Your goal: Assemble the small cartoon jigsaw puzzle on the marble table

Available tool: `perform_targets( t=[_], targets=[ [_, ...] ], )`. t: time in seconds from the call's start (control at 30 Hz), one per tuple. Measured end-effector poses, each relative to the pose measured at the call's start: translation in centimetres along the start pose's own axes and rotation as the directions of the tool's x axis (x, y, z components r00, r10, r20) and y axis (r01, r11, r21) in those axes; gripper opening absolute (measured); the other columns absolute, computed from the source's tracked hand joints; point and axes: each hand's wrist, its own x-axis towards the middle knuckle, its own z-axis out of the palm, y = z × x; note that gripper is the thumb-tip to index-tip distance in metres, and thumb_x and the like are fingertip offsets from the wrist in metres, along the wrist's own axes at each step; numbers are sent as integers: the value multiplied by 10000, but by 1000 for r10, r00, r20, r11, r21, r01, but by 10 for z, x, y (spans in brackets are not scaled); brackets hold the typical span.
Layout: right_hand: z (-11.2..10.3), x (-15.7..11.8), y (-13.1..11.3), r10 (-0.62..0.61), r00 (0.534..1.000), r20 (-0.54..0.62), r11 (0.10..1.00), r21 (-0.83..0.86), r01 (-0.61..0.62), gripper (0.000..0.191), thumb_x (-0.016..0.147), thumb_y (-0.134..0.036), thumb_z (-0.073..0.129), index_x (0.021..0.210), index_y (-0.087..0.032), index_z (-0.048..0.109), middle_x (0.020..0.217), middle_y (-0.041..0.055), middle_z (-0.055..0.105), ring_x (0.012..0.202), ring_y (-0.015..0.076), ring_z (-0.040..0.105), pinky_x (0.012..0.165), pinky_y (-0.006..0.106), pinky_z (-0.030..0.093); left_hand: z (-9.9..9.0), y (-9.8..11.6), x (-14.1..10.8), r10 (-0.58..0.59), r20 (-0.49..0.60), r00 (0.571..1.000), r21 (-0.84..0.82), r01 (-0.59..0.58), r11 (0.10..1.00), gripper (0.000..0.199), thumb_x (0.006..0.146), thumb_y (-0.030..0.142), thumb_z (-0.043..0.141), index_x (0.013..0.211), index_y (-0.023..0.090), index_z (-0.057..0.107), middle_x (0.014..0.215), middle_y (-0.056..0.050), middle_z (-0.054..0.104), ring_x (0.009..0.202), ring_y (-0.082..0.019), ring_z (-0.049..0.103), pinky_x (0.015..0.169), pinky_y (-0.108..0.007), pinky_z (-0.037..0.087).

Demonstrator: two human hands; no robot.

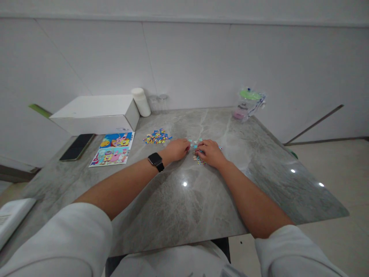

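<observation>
Small puzzle pieces [200, 160] in pale and mixed colours lie in a loose group at the middle of the grey table. My left hand [179, 149], with a black watch on its wrist, is at the left edge of this group; its fingers are curled together, and whatever they hold is too small to make out. My right hand [210, 153] rests over the pieces with bent fingers, covering part of them; what its fingertips touch is hidden. Left of my hands is a second pile of blue and yellow pieces [157, 136]. Further left lies a sheet with cartoon pictures [113, 149].
A phone [77, 147] lies left of the sheet. Behind are a white box [95, 111], a white bottle [141, 102] and clear glasses [163, 103]. A plastic bag [248, 104] stands at the back right of the marble table [184, 215]. A white object [14, 215] is at the left edge.
</observation>
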Motion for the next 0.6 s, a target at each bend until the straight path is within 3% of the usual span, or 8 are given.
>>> perform_targets(
  t=[0.17,0.33,0.6],
  targets=[
    [0,2,3,83,991,-103,996,-13,-85,186,1009,-297,639,1067,-237,805,1172,85,751,1115,262,630,1009,396,427,-7,10,-1,58,3,998,64,-58,996,280,920,149,569,1095,233,770,1145,-97,723,1061,-254,687,914,-354,520],
    [3,3,10,200,950,-239,973,-67,-222,181,1005,-299,642,1043,-229,805,1147,91,749,1094,268,631,981,402,425,-6,17,8,72,-37,997,58,-70,996,243,971,343,646,1149,238,773,1147,-94,724,1058,-265,687,879,-352,522],
    [5,3,11,197,970,-141,973,-90,-211,179,1004,-302,655,1057,-236,812,1140,91,741,1075,252,635,954,371,425,4,20,12,182,-29,983,131,-177,975,288,1011,364,571,993,233,826,1050,-91,738,988,-248,679,881,-365,511]
  ],
)
